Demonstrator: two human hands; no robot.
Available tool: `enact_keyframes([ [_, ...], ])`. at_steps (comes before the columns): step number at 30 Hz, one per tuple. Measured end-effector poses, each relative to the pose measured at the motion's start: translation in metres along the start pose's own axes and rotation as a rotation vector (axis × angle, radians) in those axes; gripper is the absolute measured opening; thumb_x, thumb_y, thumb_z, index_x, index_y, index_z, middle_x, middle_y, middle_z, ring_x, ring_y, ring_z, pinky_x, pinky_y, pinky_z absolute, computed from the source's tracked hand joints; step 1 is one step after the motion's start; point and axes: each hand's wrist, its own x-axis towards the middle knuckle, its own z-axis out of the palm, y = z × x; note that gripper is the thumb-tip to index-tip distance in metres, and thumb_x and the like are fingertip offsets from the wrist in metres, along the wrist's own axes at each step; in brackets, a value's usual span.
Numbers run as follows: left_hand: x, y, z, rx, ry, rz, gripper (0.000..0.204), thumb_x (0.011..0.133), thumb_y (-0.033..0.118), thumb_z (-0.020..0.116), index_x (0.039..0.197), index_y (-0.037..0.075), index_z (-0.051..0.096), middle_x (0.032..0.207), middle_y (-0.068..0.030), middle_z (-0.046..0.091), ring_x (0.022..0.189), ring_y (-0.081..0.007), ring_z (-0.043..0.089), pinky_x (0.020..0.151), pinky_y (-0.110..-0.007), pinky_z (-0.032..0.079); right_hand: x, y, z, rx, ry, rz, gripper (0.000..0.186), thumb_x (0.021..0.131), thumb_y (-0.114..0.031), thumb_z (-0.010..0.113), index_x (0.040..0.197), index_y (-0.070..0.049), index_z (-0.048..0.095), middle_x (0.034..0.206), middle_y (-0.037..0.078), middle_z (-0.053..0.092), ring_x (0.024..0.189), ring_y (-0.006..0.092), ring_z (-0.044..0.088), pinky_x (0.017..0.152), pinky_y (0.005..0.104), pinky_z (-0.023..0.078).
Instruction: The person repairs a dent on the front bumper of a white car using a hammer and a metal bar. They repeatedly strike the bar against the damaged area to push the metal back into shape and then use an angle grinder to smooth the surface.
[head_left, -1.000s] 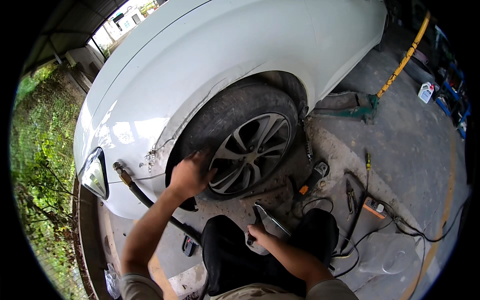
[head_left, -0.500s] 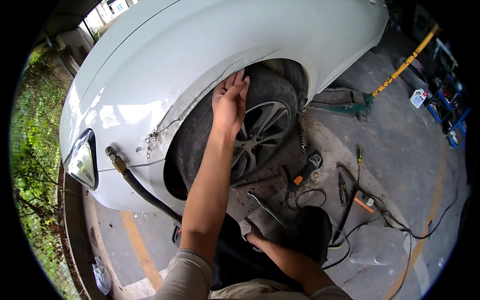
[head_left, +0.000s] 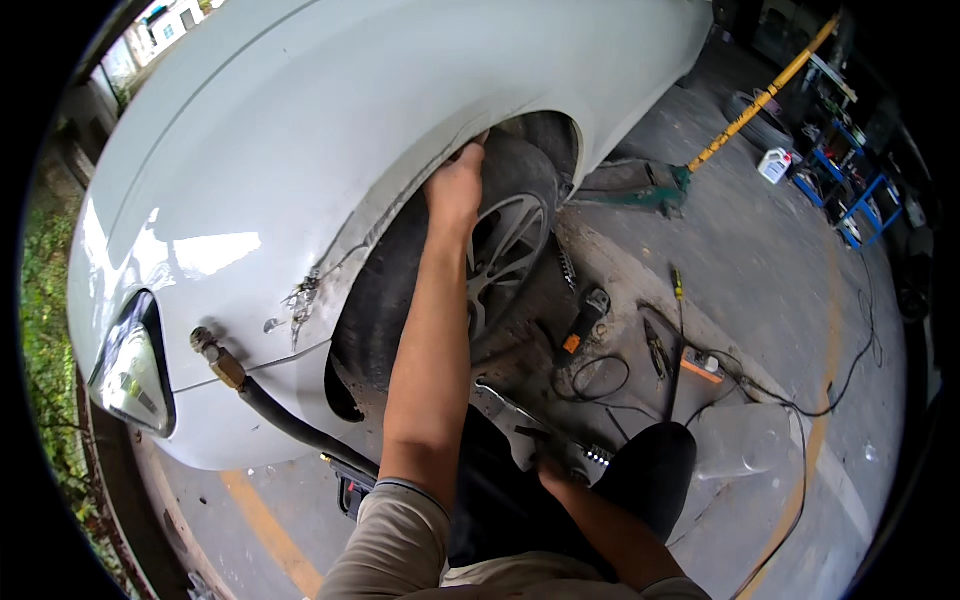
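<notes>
My left hand (head_left: 456, 183) reaches up to the wheel arch (head_left: 545, 119) of the white car (head_left: 300, 110), fingers curled in behind its lip above the tyre (head_left: 388, 285); the fingertips are hidden. The fender has a scraped, torn patch near the bumper seam. My right hand (head_left: 553, 470) is low between my knees, closed on a dark tool (head_left: 530, 433), partly hidden, beside chrome bars with a coiled part (head_left: 596, 456). The alloy wheel (head_left: 505, 265) sits behind my left forearm. A hose with a brass fitting (head_left: 225, 365) stands out at the left, near the headlight (head_left: 140, 365).
A green floor jack (head_left: 640, 197) with a yellow handle is behind the wheel. An angle grinder (head_left: 583, 320), pliers (head_left: 657, 354), a screwdriver (head_left: 677, 283), an orange power strip (head_left: 701, 366) and cables lie at right. A blue rack (head_left: 850, 200) and white jug (head_left: 774, 164) stand farther back.
My left hand has moved up from the tyre's front to the top of the wheel arch, its fingers now tucked behind the lip. The view has shifted, and my right hand stays low.
</notes>
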Motion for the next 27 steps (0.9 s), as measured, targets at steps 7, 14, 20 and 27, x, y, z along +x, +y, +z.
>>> enact_keyframes([
  [7, 0.008, -0.032, -0.034, 0.363, 0.020, 0.129, 0.033, 0.081, 0.003, 0.061, 0.112, -0.008, 0.060, 0.116, -0.0135, 0.062, 0.107, -0.0244, 0.059, 0.097, -0.033, 0.043, -0.092, -0.111, -0.111, -0.168, -0.280, 0.134, 0.035, 0.091, -0.019, 0.046, 0.121, -0.004, 0.055, 0.118, 0.022, 0.059, 0.109, 0.0351, 0.059, 0.089, 0.0436, 0.047],
  [14, 0.003, -0.011, -0.021, 0.095, 0.017, 0.156, 0.033, 0.074, -0.011, 0.064, 0.106, -0.011, 0.058, 0.112, -0.0143, 0.060, 0.102, -0.0209, 0.058, 0.092, -0.034, 0.052, -0.082, -0.196, -0.166, -0.481, -0.412, 0.041, 0.055, 0.085, -0.006, 0.052, 0.138, -0.008, 0.037, 0.121, 0.022, 0.058, 0.108, 0.0363, 0.060, 0.082, 0.0449, 0.051],
  [20, -0.010, -0.003, -0.012, -0.067, 0.015, 0.102, 0.029, 0.079, -0.010, 0.057, 0.108, -0.013, 0.055, 0.106, -0.0166, 0.061, 0.098, -0.0225, 0.062, 0.093, -0.036, 0.052, -0.055, -0.178, -0.160, -0.525, -0.417, -0.050, 0.050, 0.085, 0.001, 0.051, 0.133, -0.006, 0.042, 0.118, 0.021, 0.060, 0.104, 0.0379, 0.061, 0.081, 0.0475, 0.052],
  [27, -0.012, -0.012, -0.002, 0.063, 0.082, 0.162, 0.033, 0.083, -0.010, 0.050, 0.115, -0.018, 0.049, 0.115, -0.0252, 0.057, 0.113, -0.0352, 0.057, 0.101, -0.050, 0.046, 0.015, -0.120, -0.180, -0.701, -0.820, -0.201, 0.032, 0.077, -0.008, 0.060, 0.108, -0.004, 0.065, 0.106, 0.018, 0.066, 0.098, 0.0373, 0.063, 0.079, 0.0463, 0.051],
])
